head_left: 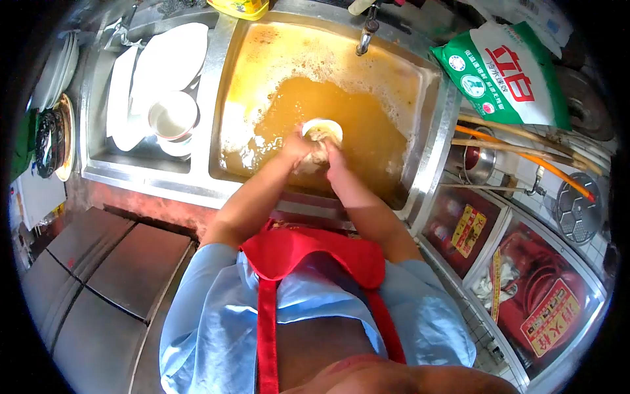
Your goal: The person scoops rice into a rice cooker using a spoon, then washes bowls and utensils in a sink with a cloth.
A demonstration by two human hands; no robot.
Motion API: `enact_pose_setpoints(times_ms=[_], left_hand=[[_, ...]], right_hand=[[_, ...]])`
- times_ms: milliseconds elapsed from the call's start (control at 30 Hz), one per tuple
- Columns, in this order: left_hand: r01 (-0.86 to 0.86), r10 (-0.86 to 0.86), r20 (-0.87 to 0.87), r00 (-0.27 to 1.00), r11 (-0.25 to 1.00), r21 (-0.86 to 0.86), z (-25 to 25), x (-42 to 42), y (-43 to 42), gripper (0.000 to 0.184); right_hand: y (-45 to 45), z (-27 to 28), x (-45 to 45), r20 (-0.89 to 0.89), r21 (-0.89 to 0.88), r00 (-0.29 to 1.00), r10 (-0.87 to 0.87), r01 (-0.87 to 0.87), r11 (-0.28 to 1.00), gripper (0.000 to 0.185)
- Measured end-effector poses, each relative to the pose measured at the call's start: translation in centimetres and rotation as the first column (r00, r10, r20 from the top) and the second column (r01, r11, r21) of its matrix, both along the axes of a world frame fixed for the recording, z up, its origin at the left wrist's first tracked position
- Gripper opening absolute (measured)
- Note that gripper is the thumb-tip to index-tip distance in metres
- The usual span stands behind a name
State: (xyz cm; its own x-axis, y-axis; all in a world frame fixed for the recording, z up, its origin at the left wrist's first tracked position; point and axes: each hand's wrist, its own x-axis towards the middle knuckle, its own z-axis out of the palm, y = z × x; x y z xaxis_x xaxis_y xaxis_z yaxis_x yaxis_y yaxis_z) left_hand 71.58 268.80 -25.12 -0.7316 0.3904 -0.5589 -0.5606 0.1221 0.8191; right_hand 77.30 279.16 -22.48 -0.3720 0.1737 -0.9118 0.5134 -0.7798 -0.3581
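Note:
Just above the murky brown water (354, 131) in the sink, both of my hands close around a small white bowl (322, 125). My left hand (299, 146) grips its left side with the fingers wrapped. A pale crumpled rag (319, 151) sits in the bowl's mouth and between the hands, partly hidden by them. From the right, my right hand (335, 161) presses the rag against the bowl, its fingers closed and partly out of sight. Foam floats toward the edges of the water.
The left basin (131, 172) holds white dishes (172, 59) and a white bowl (172, 116). A faucet (367, 38) hangs over the sink's back edge. On the right lie a green-and-white detergent bag (502, 75) and several long sticks (518, 146). A yellow container (243, 8) stands behind.

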Motion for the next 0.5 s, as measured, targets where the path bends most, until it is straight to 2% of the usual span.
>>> enact_pose_setpoints(times_ms=[33, 67, 100, 167, 200, 267, 300, 333, 400, 433, 500], left_hand=[[0.169, -0.163, 0.046, 0.986, 0.966, -0.195, 0.4, -0.9, -0.2, 0.043], [0.331, -0.309, 0.119, 0.944, 0.868, -0.371, 0.9, -2.1, -0.7, 0.043], [0.474, -0.427, 0.216, 0.878, 0.713, -0.517, 1.3, -2.9, -0.9, 0.043], [0.415, -0.436, 0.128, 0.891, 0.665, -0.621, 1.8, -3.1, -0.9, 0.035], [0.383, -0.444, 0.088, 0.892, 0.639, -0.667, 2.1, -3.0, -0.7, 0.032], [0.441, -0.581, 0.076, 0.81, 0.519, -0.732, 2.5, -3.1, -0.4, 0.031], [0.46, -0.645, 0.075, 0.76, 0.453, -0.764, 3.0, -3.2, -0.3, 0.031], [0.489, -0.675, 0.107, 0.73, 0.406, -0.772, 3.6, -3.5, -0.2, 0.029], [0.539, -0.727, 0.172, 0.665, 0.307, -0.784, 5.1, -4.2, 0.1, 0.026], [0.523, -0.815, 0.104, 0.57, 0.263, -0.81, 6.1, -4.6, 0.4, 0.025], [0.473, -0.939, -0.015, 0.344, 0.188, -0.861, 7.6, -4.9, 0.8, 0.022]], right_hand=[[0.2, 0.6, 0.3, -0.004, 0.036, 0.994, 0.106, -0.106, 0.994, 0.044], [1.1, -1.9, 0.7, 0.077, -0.004, 0.974, 0.214, -0.215, 0.977, 0.053], [2.0, -2.1, 0.7, -0.011, 0.027, 0.949, 0.315, -0.315, 0.949, 0.052], [3.5, -2.6, 1.0, -0.169, 0.112, 0.846, 0.506, -0.494, 0.862, 0.049], [3.7, -3.1, 0.6, -0.107, 0.067, 0.885, 0.454, -0.449, 0.891, 0.061], [5.0, -3.8, 0.5, -0.013, 0.239, 0.824, 0.567, -0.548, 0.801, 0.053], [5.3, -2.2, -0.3, 0.04, 0.317, 0.789, 0.613, -0.592, 0.741, 0.049], [4.4, 2.7, -1.7, 0.201, 0.364, 0.666, 0.718, -0.731, 0.577, 0.046], [4.9, -3.1, 0.4, 0.25, 0.484, 0.533, 0.809, -0.792, 0.372, 0.045], [5.2, -5.4, 1.0, 0.283, 0.536, 0.461, 0.841, -0.803, 0.26, 0.044], [5.2, -5.7, 0.3, 0.342, 0.526, 0.327, 0.881, -0.843, 0.109, 0.044]])
